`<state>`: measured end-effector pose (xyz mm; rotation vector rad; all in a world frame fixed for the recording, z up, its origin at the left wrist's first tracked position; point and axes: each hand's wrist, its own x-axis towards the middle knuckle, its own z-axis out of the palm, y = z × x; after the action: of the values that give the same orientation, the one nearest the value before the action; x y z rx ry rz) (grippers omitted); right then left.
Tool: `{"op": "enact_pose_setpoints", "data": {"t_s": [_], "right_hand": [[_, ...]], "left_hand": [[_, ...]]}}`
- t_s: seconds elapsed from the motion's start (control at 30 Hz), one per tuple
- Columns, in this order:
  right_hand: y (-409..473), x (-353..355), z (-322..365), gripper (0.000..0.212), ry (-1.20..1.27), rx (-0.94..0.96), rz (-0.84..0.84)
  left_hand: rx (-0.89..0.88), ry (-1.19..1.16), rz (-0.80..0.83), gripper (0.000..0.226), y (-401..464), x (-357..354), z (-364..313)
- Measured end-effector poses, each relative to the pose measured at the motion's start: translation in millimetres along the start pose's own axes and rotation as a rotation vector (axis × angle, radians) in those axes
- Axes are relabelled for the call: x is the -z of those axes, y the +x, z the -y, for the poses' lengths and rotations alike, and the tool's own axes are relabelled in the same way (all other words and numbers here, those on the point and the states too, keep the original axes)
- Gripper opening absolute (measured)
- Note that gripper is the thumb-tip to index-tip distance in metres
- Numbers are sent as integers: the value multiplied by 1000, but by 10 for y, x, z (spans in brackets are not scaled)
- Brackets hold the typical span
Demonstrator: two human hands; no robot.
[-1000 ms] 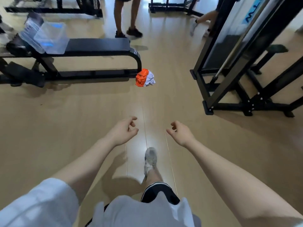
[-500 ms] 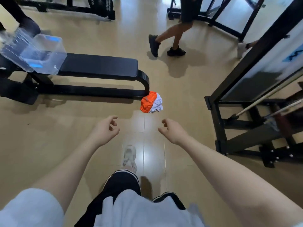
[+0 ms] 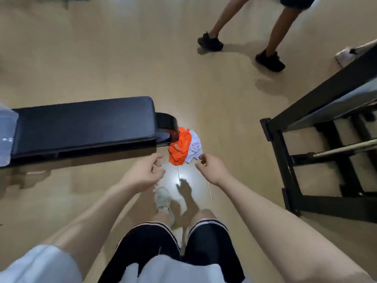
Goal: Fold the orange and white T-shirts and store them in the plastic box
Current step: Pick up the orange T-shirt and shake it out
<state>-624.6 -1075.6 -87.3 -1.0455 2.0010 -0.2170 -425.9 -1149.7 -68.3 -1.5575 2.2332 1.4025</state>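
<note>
An orange T-shirt (image 3: 179, 147) and a white T-shirt (image 3: 194, 145) lie crumpled together on the floor at the foot of a black bench (image 3: 81, 123). My left hand (image 3: 143, 171) hovers just left of and below the pile, fingers loosely curled and empty. My right hand (image 3: 211, 167) is at the pile's lower right, fingertips close to the white shirt's edge; whether they touch it is unclear. The clear plastic box (image 3: 7, 133) stands on the bench at the far left, mostly cut off by the frame.
A black gym machine frame (image 3: 306, 127) with a metal bar stands to the right. Another person's legs in black shoes (image 3: 269, 60) cross the floor at the back right. My own legs and white shoe (image 3: 163, 199) are below the hands.
I have walked up to the pile; the view now looks steeply down. Both hands have reached forward to the shirts. The other person has stepped to the right.
</note>
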Motion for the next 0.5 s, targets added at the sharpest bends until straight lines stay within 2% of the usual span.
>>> {"op": "enact_pose_setpoints", "data": {"t_s": [0.1,0.23,0.5], "right_hand": [[640,37,-62,33,23,-58,13],[1772,-221,-348,28,67,-127,34],[4095,-1829,-1425,20,124,-197,-5]], "left_hand": [[12,-72,43,37,643,-10,-14],[88,-116,79,38,1616,-436,284],[193,-121,13,40,3579,-1847,1583]]}}
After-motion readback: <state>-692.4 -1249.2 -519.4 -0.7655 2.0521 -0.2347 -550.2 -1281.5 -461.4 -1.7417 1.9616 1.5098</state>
